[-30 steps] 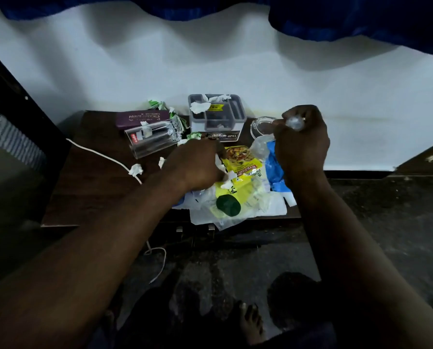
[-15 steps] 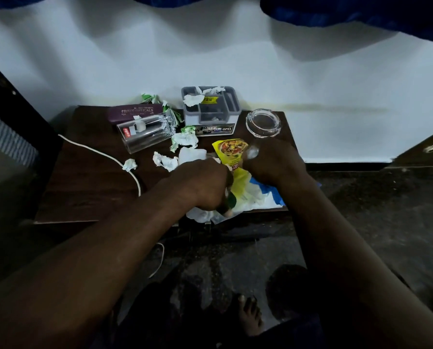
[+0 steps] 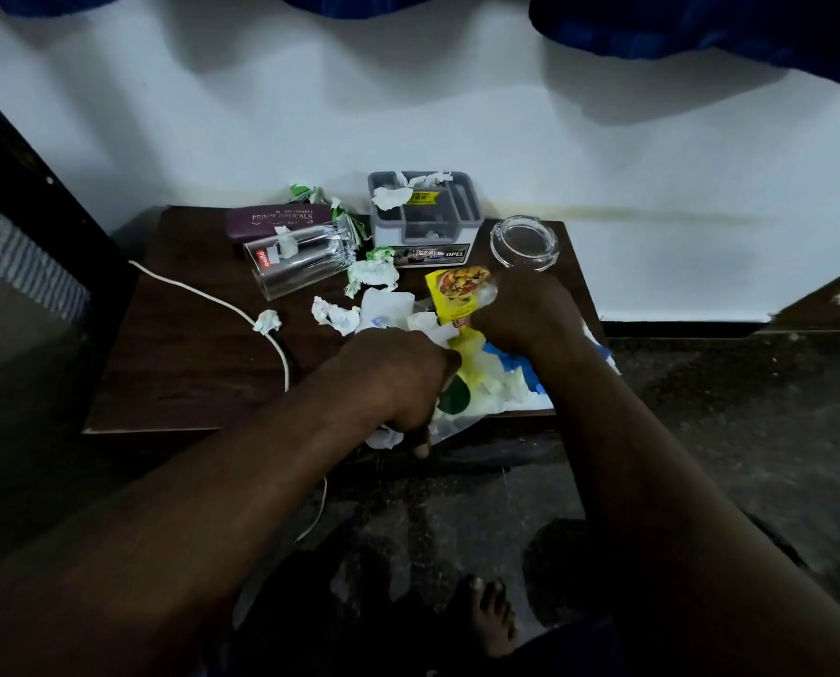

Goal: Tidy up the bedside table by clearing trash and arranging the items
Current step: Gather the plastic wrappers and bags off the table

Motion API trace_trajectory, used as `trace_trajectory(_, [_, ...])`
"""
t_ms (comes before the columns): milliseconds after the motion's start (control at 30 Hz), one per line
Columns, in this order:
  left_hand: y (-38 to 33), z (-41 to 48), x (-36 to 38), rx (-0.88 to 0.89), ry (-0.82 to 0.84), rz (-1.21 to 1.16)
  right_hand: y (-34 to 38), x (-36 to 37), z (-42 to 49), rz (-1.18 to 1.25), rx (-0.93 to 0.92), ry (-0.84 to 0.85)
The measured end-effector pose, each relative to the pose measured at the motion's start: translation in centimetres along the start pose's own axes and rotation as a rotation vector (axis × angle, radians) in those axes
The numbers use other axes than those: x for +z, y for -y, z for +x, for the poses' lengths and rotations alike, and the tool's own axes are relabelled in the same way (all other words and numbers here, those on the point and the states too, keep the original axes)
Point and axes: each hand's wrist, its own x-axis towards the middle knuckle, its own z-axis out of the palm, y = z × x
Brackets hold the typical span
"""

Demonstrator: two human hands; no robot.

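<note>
Right hand (image 3: 520,310) has dropped from up by the glass ashtray (image 3: 524,241) onto the trash pile. Left hand (image 3: 398,378) has slid back to the near edge of the desk (image 3: 188,373) and now covers most of the green cap (image 3: 457,398).

Right hand: closed fist, pinching a crumpled clear wrapper (image 3: 488,296), knuckles against the yellow snack packet (image 3: 454,290).

Left hand: fingers curled into the white plastic sheet (image 3: 515,403). A scrap of it pokes out under the fist, and one fingertip hangs past the desk edge.

Blue plastic (image 3: 508,360) lies under the right wrist. The whole pile sits near right on the desk.

Just left of the packet: crumpled tissues (image 3: 371,276), loose, trailing leftward.

Far centre: grey organiser box (image 3: 383,232) with paper scraps in its compartments. The ashtray is just right of it.

Far left: clear tumbler (image 3: 300,263) on its side, touching the maroon spectacle case (image 3: 278,219) behind it. Green-white wrappers (image 3: 310,193) are at the wall.

White cable (image 3: 203,290) crosses the left half of the desk and drops off the near edge. Bare foot (image 3: 493,618) on the floor below.
</note>
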Motion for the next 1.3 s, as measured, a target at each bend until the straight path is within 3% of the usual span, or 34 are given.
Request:
trace_trajectory(133, [0.4,0.0,0.4,0.033,-0.108,0.025,0.9,-1.6,-0.4,0.062,-0.006,-0.134])
trace_trajectory(300, [1.8,0.5,-0.6,0.050,-0.232,-0.116,1.3,-3.2,-0.6,0.240,0.019,-0.346])
trace_trajectory(467, [3.9,0.7,-2.2,0.083,-0.586,-0.442,1.1,-5.0,-0.5,0.529,0.138,-0.558])
trace_trajectory(667, [5.3,0.8,-3.4,-0.070,-0.945,-0.907,0.7,-6.0,-1.0,0.879,0.107,-0.744])
trace_trajectory(967, [6.0,1.5,-4.1,-0.187,-1.259,-1.354,0.0,-7.0,-1.0,1.084,-0.022,-0.784])
trace_trajectory(1100, [6.5,0.9,-5.2,-0.165,-1.256,-1.659,-0.5,-6.6,-0.8,1.220,0.008,-0.708])
trace_trajectory(1300, [7.1,0.7,-5.4,-0.110,-1.010,-1.968,0.3,-6.1,-0.9,1.264,0.050,-0.622])
